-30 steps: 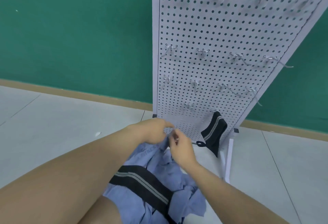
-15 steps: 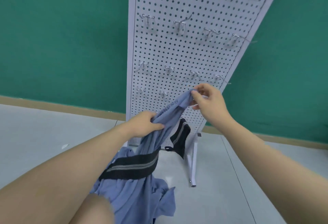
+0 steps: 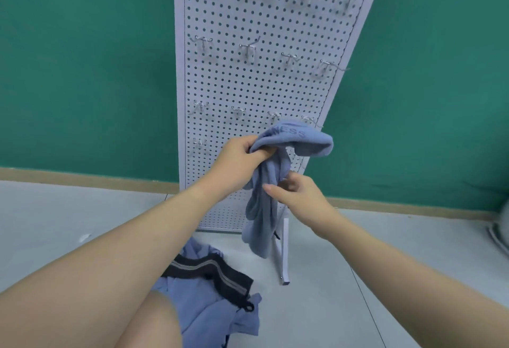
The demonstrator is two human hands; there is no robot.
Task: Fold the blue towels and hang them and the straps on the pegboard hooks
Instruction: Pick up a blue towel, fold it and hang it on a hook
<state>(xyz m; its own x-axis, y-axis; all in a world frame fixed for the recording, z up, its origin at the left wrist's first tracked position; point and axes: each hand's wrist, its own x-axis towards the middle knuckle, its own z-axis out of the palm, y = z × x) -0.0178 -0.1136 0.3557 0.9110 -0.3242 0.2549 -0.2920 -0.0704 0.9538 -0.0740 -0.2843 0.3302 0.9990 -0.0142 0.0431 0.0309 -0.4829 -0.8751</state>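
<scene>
**Blue towel up in the air, still a bunched mess**

Blue towel [image 3: 275, 182] hangs in front of the pegboard [image 3: 248, 86]. Left hand [image 3: 237, 160] grips its top in curled fingers, right hand [image 3: 297, 196] pinches lower down. Risk imo: a sloppy fold, or the dangling end snagging a hook [image 3: 311, 121]. Open floor on the right; more towels and a strap [image 3: 209, 273] piled below.

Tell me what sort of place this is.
Probably a plain indoor practice or test room, not a home. A free-standing white pegboard with metal hooks stands on a bare pale tiled floor before a plain green wall, with towels heaped on the floor.
</scene>
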